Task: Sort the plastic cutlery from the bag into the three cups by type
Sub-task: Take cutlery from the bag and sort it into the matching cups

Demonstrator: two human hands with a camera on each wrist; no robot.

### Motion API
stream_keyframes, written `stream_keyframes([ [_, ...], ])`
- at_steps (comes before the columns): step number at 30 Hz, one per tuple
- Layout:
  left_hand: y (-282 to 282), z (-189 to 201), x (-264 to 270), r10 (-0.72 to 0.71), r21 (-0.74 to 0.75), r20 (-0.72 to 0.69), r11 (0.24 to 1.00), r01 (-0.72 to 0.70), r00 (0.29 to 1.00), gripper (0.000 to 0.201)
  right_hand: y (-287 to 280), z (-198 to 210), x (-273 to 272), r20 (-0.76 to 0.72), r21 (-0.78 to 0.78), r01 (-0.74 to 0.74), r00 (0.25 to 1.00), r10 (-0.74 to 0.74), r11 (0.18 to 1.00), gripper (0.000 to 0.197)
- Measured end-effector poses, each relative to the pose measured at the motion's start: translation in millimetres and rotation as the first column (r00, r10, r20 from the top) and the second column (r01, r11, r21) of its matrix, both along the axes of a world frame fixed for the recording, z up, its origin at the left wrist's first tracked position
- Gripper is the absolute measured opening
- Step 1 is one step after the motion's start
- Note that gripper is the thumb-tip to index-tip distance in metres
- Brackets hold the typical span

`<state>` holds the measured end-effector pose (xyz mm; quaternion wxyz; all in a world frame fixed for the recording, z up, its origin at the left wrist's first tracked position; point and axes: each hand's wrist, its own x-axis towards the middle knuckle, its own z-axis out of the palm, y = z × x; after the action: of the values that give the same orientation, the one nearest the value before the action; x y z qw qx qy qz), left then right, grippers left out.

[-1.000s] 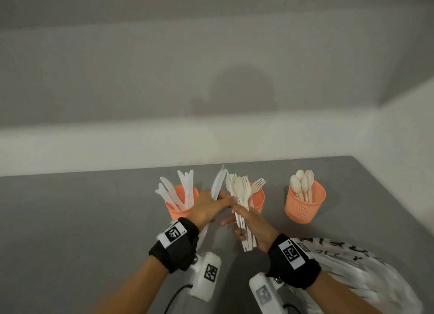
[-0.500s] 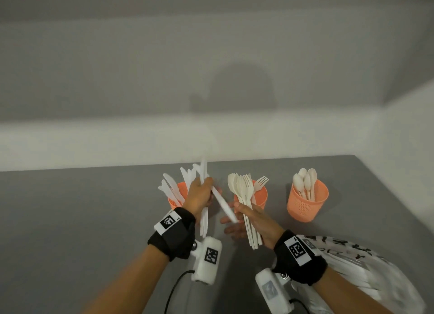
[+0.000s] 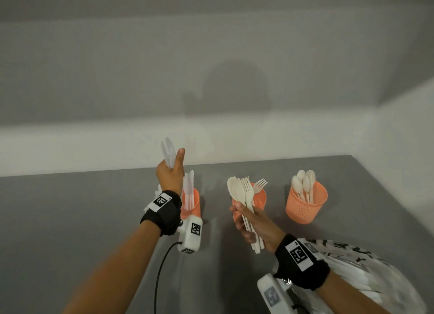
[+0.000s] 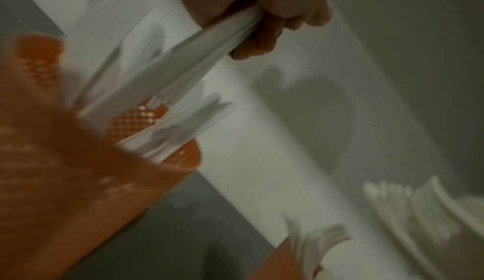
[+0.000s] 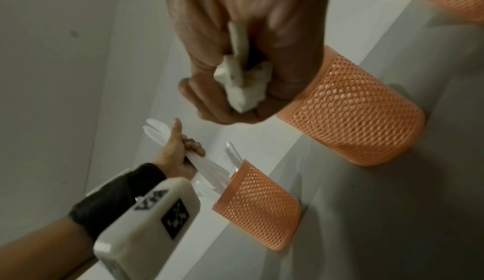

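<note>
Three orange mesh cups stand in a row on the grey table. The left cup (image 3: 193, 203) (image 5: 259, 207) holds white knives. A fork stands in the middle cup (image 3: 260, 199) (image 5: 350, 108), and spoons fill the right cup (image 3: 306, 204). My left hand (image 3: 171, 172) (image 5: 180, 152) grips two white knives (image 3: 168, 152) (image 4: 196, 56) upright, their lower ends at the left cup's mouth. My right hand (image 3: 249, 222) (image 5: 230, 67) grips a bundle of cream spoons and forks (image 3: 242, 192) by the handles, in front of the middle cup.
The cutlery bag (image 3: 352, 264), white with black lettering, lies at the near right beside my right wrist. A black cable (image 3: 162, 273) hangs from the left wrist camera. The table's right edge runs just past the right cup, and a wall stands behind.
My left hand drew the knives away from the right hand's bundle and raised them upright over the left cup. The right hand kept its bundle, shifting slightly.
</note>
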<state>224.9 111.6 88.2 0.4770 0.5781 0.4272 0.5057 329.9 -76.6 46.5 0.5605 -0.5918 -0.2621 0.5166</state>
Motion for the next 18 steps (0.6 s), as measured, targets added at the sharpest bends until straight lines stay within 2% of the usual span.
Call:
stream_keyframes([
  [3,-2.4,-27.2,-3.0,-0.056,0.023,-0.109,0.998,0.059,0.992,0.031,-1.3,-0.8,0.8,0.011,0.007,-0.006,1.0,0.006,1.0,0.031],
  [6,-1.3,-41.3,-6.9,-0.067,0.109,-0.177,0.99,0.087,0.982,0.015,-2.6,-1.9,1.6,0.025,0.017,0.0,1.0,0.0,1.0,0.025],
  [10,4.9,-47.6,-10.3,-0.067,0.231,-0.347,0.961,0.154,0.935,0.013,-1.5,-5.1,0.3,0.044,0.025,0.035,0.998,-0.036,0.999,0.016],
  [12,6.1,-50.8,-11.9,-0.078,0.313,-0.473,0.916,0.25,0.878,0.019,-1.3,-6.3,-0.5,0.062,0.04,0.04,0.997,-0.042,0.998,0.017],
  [14,3.8,-49.7,-13.7,0.01,0.419,-0.591,0.858,0.296,0.807,0.03,-2.0,-6.9,-0.8,0.082,0.066,0.035,0.996,-0.041,0.997,0.021],
  [16,-4.7,-42.3,-13.3,0.101,0.549,-0.548,0.792,0.266,0.831,0.034,-2.3,-6.8,-0.3,0.077,0.087,0.042,0.996,-0.049,0.995,0.028],
  [18,-25.9,-27.2,-11.6,-0.004,0.506,-0.43,0.827,0.245,0.903,0.029,-2.0,-6.8,-0.2,0.067,0.1,0.047,0.996,-0.054,0.994,0.036],
])
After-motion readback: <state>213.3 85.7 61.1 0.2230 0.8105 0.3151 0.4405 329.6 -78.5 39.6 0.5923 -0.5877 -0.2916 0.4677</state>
